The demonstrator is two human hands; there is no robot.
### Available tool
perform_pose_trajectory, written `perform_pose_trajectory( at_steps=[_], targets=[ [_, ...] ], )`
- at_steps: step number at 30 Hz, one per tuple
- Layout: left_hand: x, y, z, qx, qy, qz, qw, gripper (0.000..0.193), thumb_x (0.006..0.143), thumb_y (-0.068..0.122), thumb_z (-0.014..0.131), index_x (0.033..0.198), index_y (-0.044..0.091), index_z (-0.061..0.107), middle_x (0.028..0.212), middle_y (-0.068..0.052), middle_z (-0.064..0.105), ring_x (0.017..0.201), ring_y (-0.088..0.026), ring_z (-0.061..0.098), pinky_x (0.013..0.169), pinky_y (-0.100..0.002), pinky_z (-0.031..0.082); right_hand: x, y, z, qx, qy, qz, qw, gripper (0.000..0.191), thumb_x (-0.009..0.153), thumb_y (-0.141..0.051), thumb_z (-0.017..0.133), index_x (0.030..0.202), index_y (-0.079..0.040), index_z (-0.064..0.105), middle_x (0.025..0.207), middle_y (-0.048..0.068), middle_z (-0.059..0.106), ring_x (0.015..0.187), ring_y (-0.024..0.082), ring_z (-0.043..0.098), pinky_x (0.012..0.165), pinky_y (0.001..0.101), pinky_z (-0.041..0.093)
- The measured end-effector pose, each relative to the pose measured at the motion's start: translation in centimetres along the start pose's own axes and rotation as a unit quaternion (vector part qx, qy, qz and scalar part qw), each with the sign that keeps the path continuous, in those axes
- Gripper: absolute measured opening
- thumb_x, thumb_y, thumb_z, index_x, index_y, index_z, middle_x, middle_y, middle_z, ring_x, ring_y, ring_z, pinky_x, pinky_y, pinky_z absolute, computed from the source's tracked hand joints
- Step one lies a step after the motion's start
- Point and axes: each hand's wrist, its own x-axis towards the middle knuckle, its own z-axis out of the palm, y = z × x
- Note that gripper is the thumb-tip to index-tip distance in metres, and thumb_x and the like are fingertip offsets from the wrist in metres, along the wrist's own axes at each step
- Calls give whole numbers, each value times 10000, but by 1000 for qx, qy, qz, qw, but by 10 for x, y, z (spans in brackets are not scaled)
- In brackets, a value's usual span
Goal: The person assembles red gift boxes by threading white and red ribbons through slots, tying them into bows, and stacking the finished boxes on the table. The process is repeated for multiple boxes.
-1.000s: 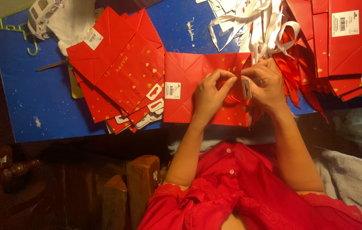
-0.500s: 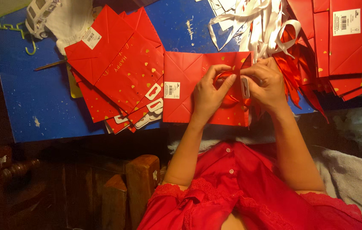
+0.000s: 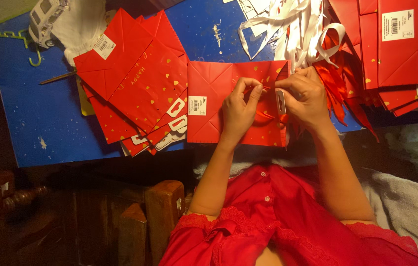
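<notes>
Flat red bag lying on blue table, left hand resting on it, fingertips pinching a red ribbon, right hand closed on the bag's edge, bag stack left, white ribbons above

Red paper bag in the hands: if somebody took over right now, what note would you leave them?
Left hand: pinching a red ribbon at the top of the flat red paper bag.
Right hand: holding the bag's edge by a white tag.
Bag lies on the blue table.
Stack of red bags on the left, more bags on the right, white ribbons above.
Ribbon on this bag isn't finished.
</notes>
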Motion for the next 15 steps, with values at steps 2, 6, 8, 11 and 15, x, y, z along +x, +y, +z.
perform_pose_trajectory(
  at_steps=[2, 6, 8, 11, 15],
  targets=[
    [0, 1, -1, -11, 4, -3, 1000, 166, 1039, 230, 634, 1041, 65, 638, 940, -57, 776, 904, -155, 778, 782, -289, 576, 0, 0, 0, 1, 0, 2, 1000, 165, 895, -47, 777, 1059, -64, 768, 888, 44, 682, 938, 218, 538, 938, 346, 476],
    [1, 4, 0, -34, 4, 1, 999, 166, 1006, 221, 680, 1069, 69, 663, 961, -47, 774, 913, -146, 771, 794, -285, 582, 0, 0, 0, 3, 2, 10, 1000, 172, 893, -46, 777, 1065, -57, 769, 877, 52, 668, 935, 223, 533, 939, 349, 476],
    [-1, 5, 0, -37, -4, 1, 999, 217, 943, 206, 731, 1103, 65, 690, 983, -53, 774, 896, -155, 760, 774, -289, 572, 0, 0, -1, 2, 3, 10, 1000, 175, 895, -48, 776, 1069, -53, 768, 874, 56, 662, 936, 225, 532, 941, 351, 475],
    [-2, 0, -1, -9, 1, 99, 995, 172, 973, 182, 750, 1101, 72, 720, 1053, -61, 773, 992, -170, 752, 870, -297, 574, 0, 0, -1, -2, 5, 5, 1000, 169, 899, -54, 777, 1067, -51, 762, 883, 58, 664, 941, 225, 541, 943, 351, 477],
    [-1, -13, 3, -5, 6, 26, 1000, 147, 1010, 199, 715, 1066, 66, 692, 965, -50, 780, 921, -134, 773, 809, -272, 589, -1, 0, 0, -4, 4, 11, 1000, 163, 894, -61, 781, 1055, -51, 762, 889, 57, 676, 936, 227, 546, 910, 347, 477]
  ],
)
